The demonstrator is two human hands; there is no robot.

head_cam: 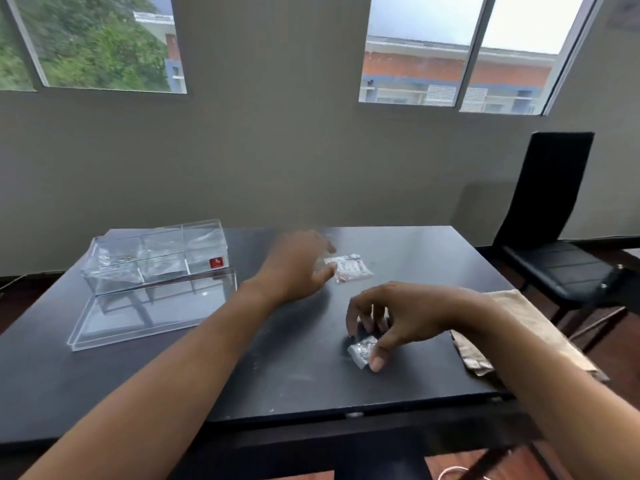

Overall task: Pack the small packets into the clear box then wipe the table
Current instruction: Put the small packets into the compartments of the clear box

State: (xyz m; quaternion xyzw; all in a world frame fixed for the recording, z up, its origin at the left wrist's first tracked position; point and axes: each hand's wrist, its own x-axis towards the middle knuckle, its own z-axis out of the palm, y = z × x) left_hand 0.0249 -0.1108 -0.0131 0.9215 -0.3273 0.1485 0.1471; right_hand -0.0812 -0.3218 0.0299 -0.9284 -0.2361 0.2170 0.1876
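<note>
A clear box (156, 258) with several compartments and a red label stands at the table's far left, and a few packets lie in its cells. Its clear lid (152, 311) lies flat in front of it. A group of small packets (351, 267) rests mid-table toward the far side. My left hand (298, 265) hovers blurred just left of them, fingers spread, holding nothing. My right hand (391, 320) is nearer me, with thumb and fingertips pinching a small shiny packet (362, 349) against the black table (294, 375).
A brown cloth (519, 334) lies at the table's right edge under my right forearm. A black chair (554, 237) stands to the right of the table. A wall with two windows is behind.
</note>
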